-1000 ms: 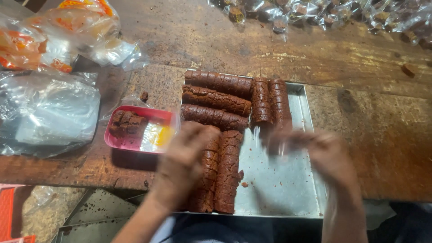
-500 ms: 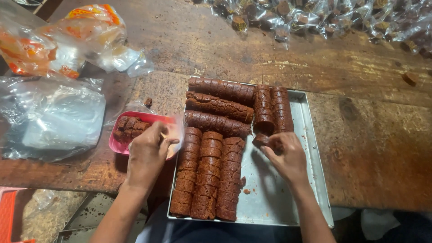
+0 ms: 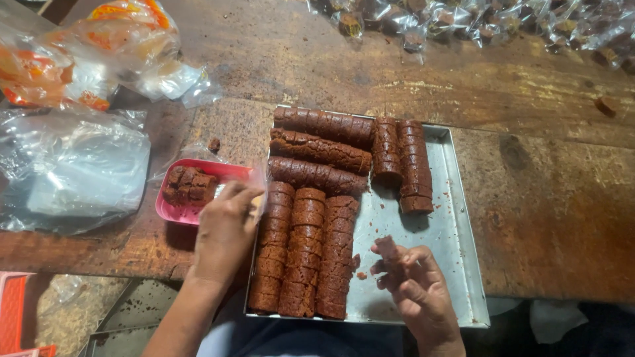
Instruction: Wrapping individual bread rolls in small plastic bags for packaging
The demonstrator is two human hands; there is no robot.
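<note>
Your right hand (image 3: 417, 287) has its fingers (image 3: 390, 254) pinching a small brown cut slice (image 3: 386, 247), held over the bare near part of the shallow metal tray (image 3: 456, 264). Your left hand (image 3: 225, 231) has fingers curled on the near-right rim of the pink plastic tub (image 3: 173, 213); can't tell if they're actually gripping it. Tub sits just left of the tray and holds a few brown slices (image 3: 190, 185). Ridged brown rolls (image 3: 307, 258) in the tray: three upright near-left, three lying crosswise far, two upright far-right. Worn wooden surface (image 3: 549, 192) underneath. Clear plastic bags (image 3: 73, 165) far left, wrapped pieces (image 3: 463, 20) along the far edge.
</note>
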